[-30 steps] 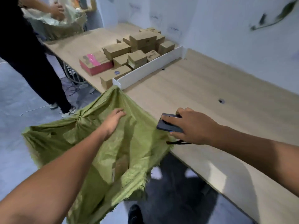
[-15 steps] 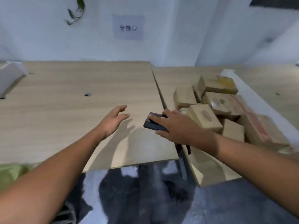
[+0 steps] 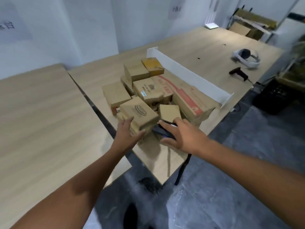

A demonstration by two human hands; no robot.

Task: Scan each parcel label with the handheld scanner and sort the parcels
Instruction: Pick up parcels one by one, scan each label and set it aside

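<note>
Left hand (image 3: 127, 134): fingers straight and spread, gripping nothing; fingertips against the near-left side of the nearest parcel (image 3: 139, 114), thumb at its front corner.
Right hand (image 3: 183, 138): clasped on the handheld scanner (image 3: 162, 132), fingers over its top, thumb below; the dark unit sits just beside the same carton and points into the parcel pile (image 3: 148, 90).
Carton in reach: brown, with an oval mark on top, tilted at the near edge of the heap; no label shows on the faces in view.
Surface: light wood table (image 3: 165, 156) carrying the heap; a neighbouring table (image 3: 41, 113) stands to the left across a narrow gap.
Heap: several brown cartons loosely stacked, one long with red print, bounded on the far-right side by an upright white divider (image 3: 189, 76).
Beyond divider: second scanner (image 3: 238, 73), pistol-type, lying near a white headset (image 3: 245, 59).
Step in hand (judged): reaching for a carton ahead of its scan.
Next move (judged): the left hand must close round the carton, lift it clear of its leaning neighbours, and turn it until a label faces the unit in the right hand.
</note>
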